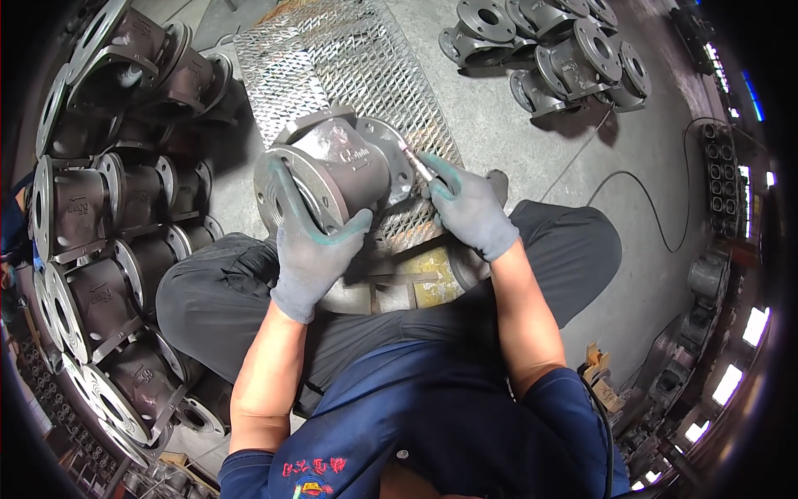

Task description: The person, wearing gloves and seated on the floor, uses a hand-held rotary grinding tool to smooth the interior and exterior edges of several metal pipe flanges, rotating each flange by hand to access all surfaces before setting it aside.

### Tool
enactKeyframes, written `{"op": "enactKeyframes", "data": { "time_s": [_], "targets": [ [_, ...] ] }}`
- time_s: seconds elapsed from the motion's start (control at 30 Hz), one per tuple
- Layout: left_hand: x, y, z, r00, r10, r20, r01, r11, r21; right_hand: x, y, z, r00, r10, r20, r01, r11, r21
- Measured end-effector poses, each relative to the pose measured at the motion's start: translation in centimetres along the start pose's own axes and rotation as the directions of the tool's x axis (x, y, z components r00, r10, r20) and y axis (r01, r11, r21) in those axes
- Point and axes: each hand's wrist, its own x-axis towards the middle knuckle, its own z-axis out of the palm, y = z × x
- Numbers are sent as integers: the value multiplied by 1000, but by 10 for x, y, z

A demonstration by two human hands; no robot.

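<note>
A grey cast-metal valve body (353,158) with round flanges lies in front of me over a sheet of expanded metal mesh (399,91). My left hand (316,241), in a grey glove with green-tinted fingers, grips its near left flange (274,195), fingers laid along the flange face and thumb to the right. In my right hand (472,208), gloved alike, is a slim pen-like tool (420,162). The tool's pale tip meets or nearly meets the rim of the right flange (389,154); its exact kind is unclear. Closed fingers hide the tool's lower end.
Stacked valve bodies (96,295) rise close on my left. More stand on the concrete floor at the far right (573,62). A thin black cable (657,208) curves across the floor to the right. Between my legs sits a yellowish, worn curved piece (428,279).
</note>
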Motion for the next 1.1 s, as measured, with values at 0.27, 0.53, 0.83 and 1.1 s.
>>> {"op": "enactKeyframes", "data": {
  "time_s": [0.27, 0.53, 0.83, 1.1],
  "targets": [
    [-2, 2, -2, 994, 111, -5, -110, 989, 94, -27, -1, 2, 981, 126, 148, -137, 988, 72],
    [-2, 8, 0, 996, -74, 48, 75, 997, -3, -41, 4, 19, 977, 147, 151, -145, 989, -22],
    [-3, 1, 3, 998, -54, 21, 54, 998, 23, -31, -1, 11, 970, 195, 144, -170, 970, -173],
    [-5, 10, -9, 975, -122, 186, 132, 991, -37, -36, 8, 5, 963, 167, 212, -131, 976, -174]
  ]
}}
